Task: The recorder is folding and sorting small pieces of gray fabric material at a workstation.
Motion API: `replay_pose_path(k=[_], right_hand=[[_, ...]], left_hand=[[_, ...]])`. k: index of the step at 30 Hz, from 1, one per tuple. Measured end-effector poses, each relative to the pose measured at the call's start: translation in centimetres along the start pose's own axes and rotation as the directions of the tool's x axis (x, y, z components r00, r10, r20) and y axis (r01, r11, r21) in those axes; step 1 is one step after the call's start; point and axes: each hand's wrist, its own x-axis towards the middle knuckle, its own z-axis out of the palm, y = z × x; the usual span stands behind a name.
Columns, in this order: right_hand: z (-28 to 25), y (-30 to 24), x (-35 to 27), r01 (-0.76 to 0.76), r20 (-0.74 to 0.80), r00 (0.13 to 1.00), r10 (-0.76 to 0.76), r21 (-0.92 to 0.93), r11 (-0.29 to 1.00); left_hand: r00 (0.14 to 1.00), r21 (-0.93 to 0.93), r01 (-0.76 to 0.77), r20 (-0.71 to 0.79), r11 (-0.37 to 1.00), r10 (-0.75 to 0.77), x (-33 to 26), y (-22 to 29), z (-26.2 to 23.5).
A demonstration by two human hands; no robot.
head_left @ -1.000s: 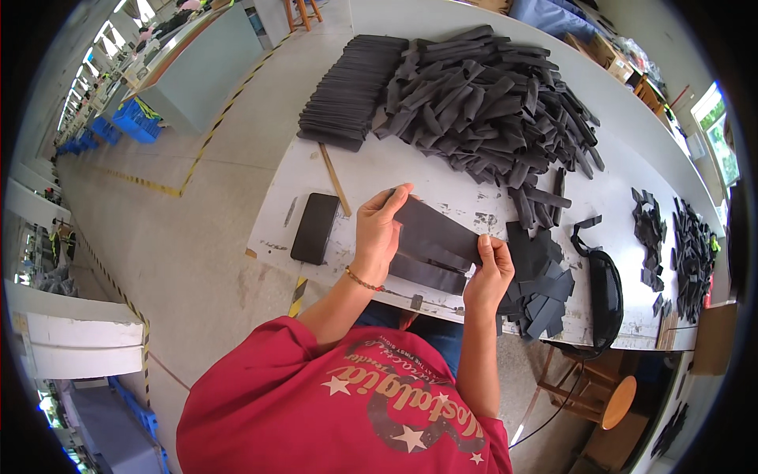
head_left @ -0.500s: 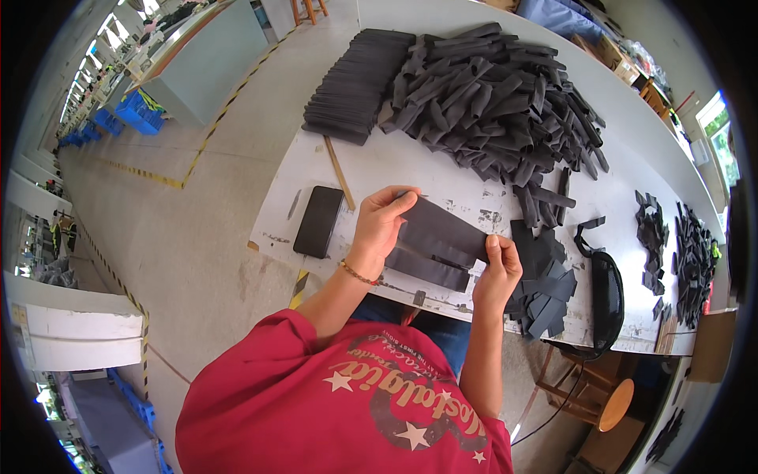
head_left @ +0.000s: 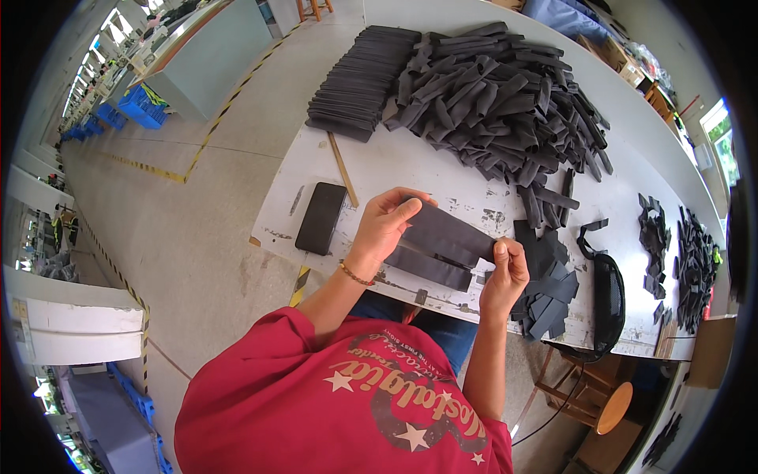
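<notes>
Centrally, your left hand (head_left: 384, 227) and right hand (head_left: 505, 268) each closed their fingers on opposite ends of a dark foam strip (head_left: 438, 245), held just above the white table (head_left: 442, 170). Beside your left hand lay a black phone (head_left: 320, 218); a heap of foam strips (head_left: 497, 95) lay beyond.

The dark grey foam piece (head_left: 442, 245) is a long, flat rectangular strip with a matte surface. It is held a little above the near edge of the table, lying almost flat and slanting from upper left to lower right. A thin seam runs along its length, so it looks like two layers or strips together. Its left end is covered by fingers.
</notes>
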Motion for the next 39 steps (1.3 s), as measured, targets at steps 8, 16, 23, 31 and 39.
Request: replay_pose_path(k=[8, 16, 23, 31, 39], right_hand=[[-0.4, 0.3, -0.6, -0.07, 0.011, 0.997, 0.071, -0.027, 0.997], [-1.6, 1.5, -2.7, -0.375, -0.054, 0.925, 0.375, -0.268, 0.887], [-2.1, 5.0, -4.7, -0.233, -0.079, 0.968, 0.238, -0.637, 0.735], [-2.0, 5.7, -5.7, 0.007, 0.038, 0.998, 0.04, -0.813, 0.583], [-9.8, 5.3, 3.3, 0.21, 0.177, 0.947, -0.269, -0.972, 0.101]], left_hand=[[0.992, 0.064, -0.014, -0.126, 0.998, 0.022, -0.4, -0.2, 0.3], [0.971, 0.687, -0.091, -0.098, 0.721, 0.216, -2.8, -2.1, -3.1], [0.876, 0.949, -0.201, 0.063, 0.243, 0.479, -5.2, -6.1, -4.8], [0.859, 0.96, -0.21, 0.091, 0.186, 0.504, -5.0, -6.4, -4.9], [0.954, 0.772, -0.256, 0.106, 0.581, 0.28, 3.9, -7.3, 2.9]])
